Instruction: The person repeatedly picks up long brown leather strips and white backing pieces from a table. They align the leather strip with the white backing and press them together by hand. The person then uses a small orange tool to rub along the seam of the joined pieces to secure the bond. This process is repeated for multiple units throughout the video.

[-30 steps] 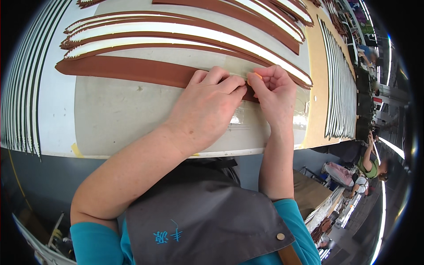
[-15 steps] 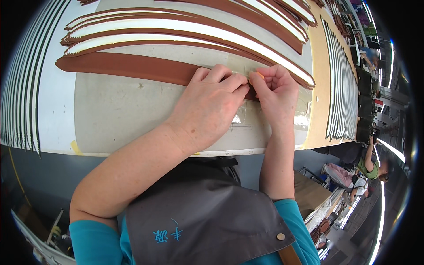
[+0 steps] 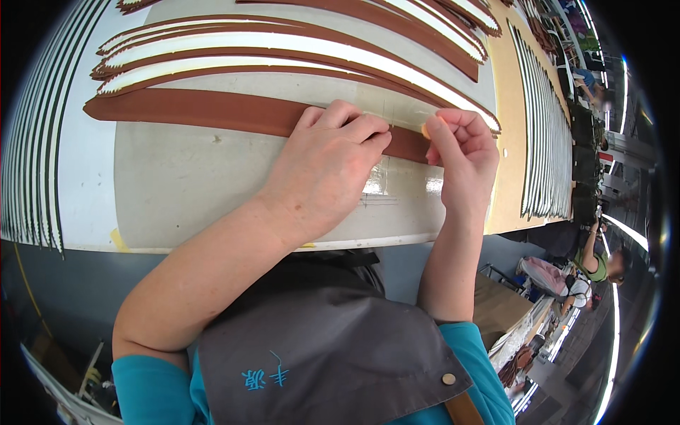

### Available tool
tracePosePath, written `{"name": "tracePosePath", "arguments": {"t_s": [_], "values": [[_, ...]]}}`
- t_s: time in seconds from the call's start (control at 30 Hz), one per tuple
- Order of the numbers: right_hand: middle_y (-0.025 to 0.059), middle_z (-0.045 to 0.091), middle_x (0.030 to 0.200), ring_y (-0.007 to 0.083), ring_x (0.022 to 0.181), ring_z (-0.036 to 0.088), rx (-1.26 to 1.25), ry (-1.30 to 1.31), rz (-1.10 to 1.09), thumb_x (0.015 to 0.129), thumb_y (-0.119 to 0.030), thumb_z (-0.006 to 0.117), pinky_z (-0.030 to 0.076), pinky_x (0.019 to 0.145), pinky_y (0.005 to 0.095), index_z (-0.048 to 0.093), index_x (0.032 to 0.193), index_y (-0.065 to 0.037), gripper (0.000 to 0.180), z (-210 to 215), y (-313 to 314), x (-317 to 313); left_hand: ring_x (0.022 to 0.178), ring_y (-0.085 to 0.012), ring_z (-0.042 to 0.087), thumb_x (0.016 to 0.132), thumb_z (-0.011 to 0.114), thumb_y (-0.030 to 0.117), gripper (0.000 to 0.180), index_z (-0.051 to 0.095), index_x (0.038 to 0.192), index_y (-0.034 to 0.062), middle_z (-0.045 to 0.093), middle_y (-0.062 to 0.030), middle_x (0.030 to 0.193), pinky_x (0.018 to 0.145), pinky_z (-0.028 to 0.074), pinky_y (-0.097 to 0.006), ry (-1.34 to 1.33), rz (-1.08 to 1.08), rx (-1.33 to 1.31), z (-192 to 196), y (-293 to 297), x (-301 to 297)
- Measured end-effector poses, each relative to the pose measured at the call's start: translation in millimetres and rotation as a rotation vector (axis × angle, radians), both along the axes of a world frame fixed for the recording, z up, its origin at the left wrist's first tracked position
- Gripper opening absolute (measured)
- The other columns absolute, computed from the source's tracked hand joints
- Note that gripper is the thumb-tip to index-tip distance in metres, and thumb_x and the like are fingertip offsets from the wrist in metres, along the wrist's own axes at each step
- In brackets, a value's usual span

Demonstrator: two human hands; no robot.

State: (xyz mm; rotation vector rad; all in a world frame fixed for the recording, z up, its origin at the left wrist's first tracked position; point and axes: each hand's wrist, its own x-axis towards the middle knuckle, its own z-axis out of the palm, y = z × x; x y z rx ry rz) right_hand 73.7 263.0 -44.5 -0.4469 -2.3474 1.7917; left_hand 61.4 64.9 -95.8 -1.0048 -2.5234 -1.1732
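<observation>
1 long brown strip (image 3: 205, 108) lies flat on the table (image 3: 177, 177). The left hand (image 3: 327, 163) has bent fingers on the strip; I can't tell if they pinch it. The right hand (image 3: 466, 156) has its fingers closed on a small orange thing (image 3: 426, 132), by the strip's right part. It's best to press the strip down so it can't slip, and to hold the orange thing snug but soft.

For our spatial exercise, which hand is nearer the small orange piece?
Right. The right hand pinches the orange piece; the left hand, farther left, rests on the brown strip.
</observation>
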Motion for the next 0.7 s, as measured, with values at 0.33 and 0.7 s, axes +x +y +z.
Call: {"name": "tracePosePath", "arguments": {"t_s": [0.33,0.7], "values": [[-0.0006,0.07,0.084,0.0007,0.071,0.06,0.096,0.05,0.101,0.094,-0.003,0.08,0.048,0.062,0.0171,0.066,0.098,-0.002,0.014,-29,-12,24,0.115,-0.0272,0.06,0.086,0.068,0.0,0.033,0.076,0.118,0.0036,0.071,-0.0023,0.124,0.1,0.047,-0.042,-0.014,-0.011,0.019,2,-2,-2],[0.0022,0.073,0.086,0.003,0.075,0.064,0.262,-0.003,0.097,0.093,-0.002,0.08,0.05,0.068,0.0176,0.068,0.1,0.001,0.014,-29,-13,24,0.114,-0.0262,0.06,0.086,0.069,0.0,0.031,0.076,0.116,0.0035,0.07,-0.0014,0.122,0.099,0.047,-0.041,-0.007,-0.004,0.018,1,-1,-2]]}}
